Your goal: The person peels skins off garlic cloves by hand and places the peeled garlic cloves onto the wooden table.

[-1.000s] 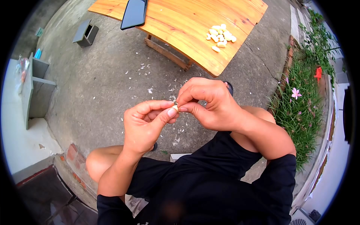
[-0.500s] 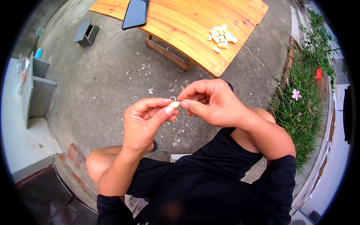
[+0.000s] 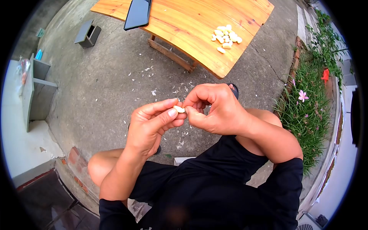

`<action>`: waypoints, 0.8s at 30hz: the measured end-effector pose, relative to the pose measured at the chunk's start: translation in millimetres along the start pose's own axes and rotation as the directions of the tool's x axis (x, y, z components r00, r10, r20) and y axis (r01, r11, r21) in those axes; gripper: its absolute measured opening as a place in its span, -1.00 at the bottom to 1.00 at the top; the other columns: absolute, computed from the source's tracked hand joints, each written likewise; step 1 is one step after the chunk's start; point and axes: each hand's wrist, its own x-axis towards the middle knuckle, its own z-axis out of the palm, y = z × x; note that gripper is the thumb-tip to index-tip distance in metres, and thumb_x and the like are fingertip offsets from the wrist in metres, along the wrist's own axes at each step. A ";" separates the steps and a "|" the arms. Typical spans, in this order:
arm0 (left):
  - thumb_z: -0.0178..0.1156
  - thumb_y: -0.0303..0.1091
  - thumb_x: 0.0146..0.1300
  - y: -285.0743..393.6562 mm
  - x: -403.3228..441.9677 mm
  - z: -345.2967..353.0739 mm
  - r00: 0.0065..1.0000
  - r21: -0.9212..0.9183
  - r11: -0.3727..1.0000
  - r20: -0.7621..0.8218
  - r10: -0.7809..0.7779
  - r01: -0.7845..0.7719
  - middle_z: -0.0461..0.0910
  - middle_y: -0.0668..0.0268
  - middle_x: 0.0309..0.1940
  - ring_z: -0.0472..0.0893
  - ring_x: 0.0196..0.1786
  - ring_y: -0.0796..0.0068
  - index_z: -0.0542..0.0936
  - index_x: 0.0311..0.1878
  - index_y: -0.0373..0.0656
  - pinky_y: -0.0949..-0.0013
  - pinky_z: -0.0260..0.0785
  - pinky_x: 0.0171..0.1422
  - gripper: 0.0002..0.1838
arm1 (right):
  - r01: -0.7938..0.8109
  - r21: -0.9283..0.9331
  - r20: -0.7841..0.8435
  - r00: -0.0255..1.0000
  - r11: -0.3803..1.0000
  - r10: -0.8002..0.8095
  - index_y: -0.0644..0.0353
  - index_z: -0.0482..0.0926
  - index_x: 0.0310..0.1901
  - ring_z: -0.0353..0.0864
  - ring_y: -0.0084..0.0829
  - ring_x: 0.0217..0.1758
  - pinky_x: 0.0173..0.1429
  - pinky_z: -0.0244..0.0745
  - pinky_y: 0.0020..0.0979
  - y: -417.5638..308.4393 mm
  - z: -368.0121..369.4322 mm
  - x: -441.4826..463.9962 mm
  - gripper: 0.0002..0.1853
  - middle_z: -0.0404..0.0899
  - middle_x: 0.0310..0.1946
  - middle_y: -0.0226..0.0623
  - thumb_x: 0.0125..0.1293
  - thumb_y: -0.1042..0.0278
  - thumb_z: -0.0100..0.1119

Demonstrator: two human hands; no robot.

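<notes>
A small pale garlic clove [image 3: 179, 109] is pinched between the thumb and fingers of my left hand [image 3: 152, 119], above the concrete ground. The thumb and forefinger of my right hand [image 3: 214, 107] are closed together at the clove's right end; whether a bit of skin is between them is too small to tell. On the wooden table [image 3: 184, 23] in front of me, several peeled garlic cloves [image 3: 226, 37] lie in a loose pile near the right corner.
A dark phone [image 3: 138, 14] lies at the table's left edge. Scraps of pale peel [image 3: 153, 92] litter the concrete. A small grey box-like stool [image 3: 87, 33] stands to the left of the table. Grass with pink flowers [image 3: 303, 96] borders the right side.
The clove now shows more of its side in my left fingers. My right hand has shifted slightly down, its fingers curled tighter at the clove's end.
</notes>
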 end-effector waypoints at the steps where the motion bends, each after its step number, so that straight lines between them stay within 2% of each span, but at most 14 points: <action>1: 0.27 -0.58 0.42 0.9 -0.3 0.8 1.000 -0.023 0.999 -0.006 -0.024 0.024 0.74 -0.02 -0.01 0.79 -0.02 0.26 0.65 0.17 -0.39 0.29 0.72 0.11 -0.71 | 0.064 -0.046 -0.001 0.998 0.997 -0.064 0.27 0.68 -0.31 0.65 -0.62 -0.42 -0.36 0.55 -0.53 0.9 0.6 0.0 -0.94 0.67 -0.45 -0.35 0.21 0.54 0.39; 3: 0.27 -0.58 0.42 3.7 -1.2 1.3 0.998 -0.053 0.996 0.010 -0.065 0.065 0.74 0.00 0.01 0.78 -0.02 0.27 0.64 0.19 -0.37 0.29 0.71 0.12 -0.70 | 0.189 -0.138 0.006 0.982 0.972 -0.190 0.27 0.68 -0.30 0.66 -0.60 -0.42 -0.38 0.55 -0.53 2.4 2.2 0.4 -0.94 0.67 -0.45 -0.33 0.20 0.55 0.39; 6: 0.26 -0.58 0.43 0.9 -0.7 -1.8 0.997 -0.050 0.996 0.030 -0.070 0.072 0.73 0.03 0.03 0.78 -0.02 0.28 0.64 0.21 -0.33 0.30 0.70 0.14 -0.69 | 0.253 -0.180 0.006 0.966 0.950 -0.257 0.27 0.68 -0.29 0.66 -0.57 -0.45 -0.40 0.56 -0.52 3.3 3.5 0.6 -0.93 0.66 -0.46 -0.32 0.20 0.56 0.39; 9: 0.26 -0.57 0.42 -2.8 0.8 -6.2 0.996 -0.049 0.996 0.053 -0.067 0.069 0.73 0.03 0.03 0.77 0.00 0.27 0.64 0.22 -0.32 0.30 0.69 0.14 -0.68 | 0.197 -0.134 0.002 0.980 0.971 -0.198 0.27 0.68 -0.29 0.66 -0.57 -0.45 -0.38 0.57 -0.52 2.8 2.9 0.4 -0.93 0.67 -0.46 -0.32 0.21 0.54 0.39; 16: 0.25 -0.56 0.43 -0.1 2.1 -1.5 0.995 -0.107 0.991 0.069 -0.070 0.077 0.70 0.03 0.11 0.75 0.08 0.21 0.58 0.30 -0.31 0.26 0.67 0.18 -0.62 | 0.020 -0.099 -0.126 0.992 0.995 -0.033 0.32 0.67 -0.28 0.59 -0.62 -0.47 -0.36 0.51 -0.52 -3.2 -8.6 5.3 -0.91 0.62 -0.50 -0.37 0.29 0.48 0.36; 19: 0.21 -0.55 0.46 2.3 3.8 -2.5 0.994 -0.134 0.986 0.061 -0.088 0.096 0.69 0.04 0.15 0.75 0.07 0.20 0.55 0.33 -0.30 0.23 0.67 0.17 -0.60 | -0.112 -0.196 0.063 0.990 0.974 0.127 0.30 0.69 -0.24 0.57 -0.62 -0.47 -0.38 0.49 -0.52 -4.4 -26.4 9.6 -0.91 0.63 -0.49 -0.35 0.33 0.46 0.38; 20: 0.20 -0.53 0.47 2.8 3.6 -2.7 0.995 -0.130 0.987 0.038 -0.088 0.092 0.69 0.07 0.10 0.75 0.01 0.25 0.56 0.31 -0.30 0.26 0.66 0.11 -0.62 | -0.023 -0.254 0.056 0.998 0.967 0.038 0.29 0.70 -0.19 0.65 -0.51 -0.42 -0.37 0.52 -0.45 1.0 -26.6 9.4 -0.90 0.67 -0.45 -0.30 0.29 0.51 0.41; 23: 0.17 -0.46 0.50 2.9 6.9 -4.2 0.997 -0.132 0.988 0.018 -0.073 0.075 0.68 0.18 -0.05 0.69 -0.18 0.40 0.57 0.27 -0.30 0.37 0.57 -0.10 -0.67 | 0.277 -0.244 0.025 0.960 0.929 -0.280 0.30 0.70 -0.15 0.73 -0.03 -0.29 -0.16 0.64 -0.17 24.0 -15.8 10.7 -0.82 0.70 -0.36 -0.08 0.19 0.57 0.37; 24: 0.16 -0.44 0.51 2.4 9.0 -5.5 0.997 -0.141 0.987 0.040 -0.067 0.072 0.66 0.22 -0.10 0.64 -0.26 0.46 0.58 0.26 -0.30 0.42 0.50 -0.19 -0.68 | 0.200 -0.281 0.136 0.976 0.939 -0.168 0.30 0.71 -0.13 0.73 0.06 -0.19 -0.08 0.64 -0.11 17.7 -19.1 8.6 -0.78 0.71 -0.27 -0.04 0.16 0.59 0.36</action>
